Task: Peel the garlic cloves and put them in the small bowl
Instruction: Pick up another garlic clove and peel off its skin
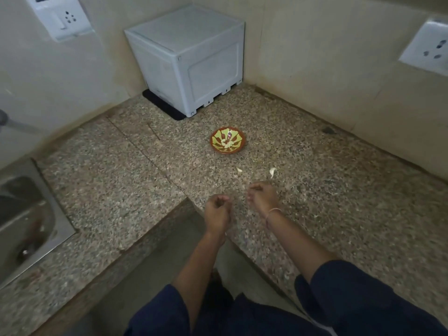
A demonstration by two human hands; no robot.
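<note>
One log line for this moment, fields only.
left hand: fingers curled, contents unclear | right hand: fingers curled, contents unclear | small bowl: pale cloves inside | counter: two pale garlic pieces loose

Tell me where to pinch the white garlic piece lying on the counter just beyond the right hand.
Pinch the garlic piece across its thicker far end, coming from above with the right hand. It lies flat on the counter and tapers to a thin tail toward you, likely too slight to hold.
</note>
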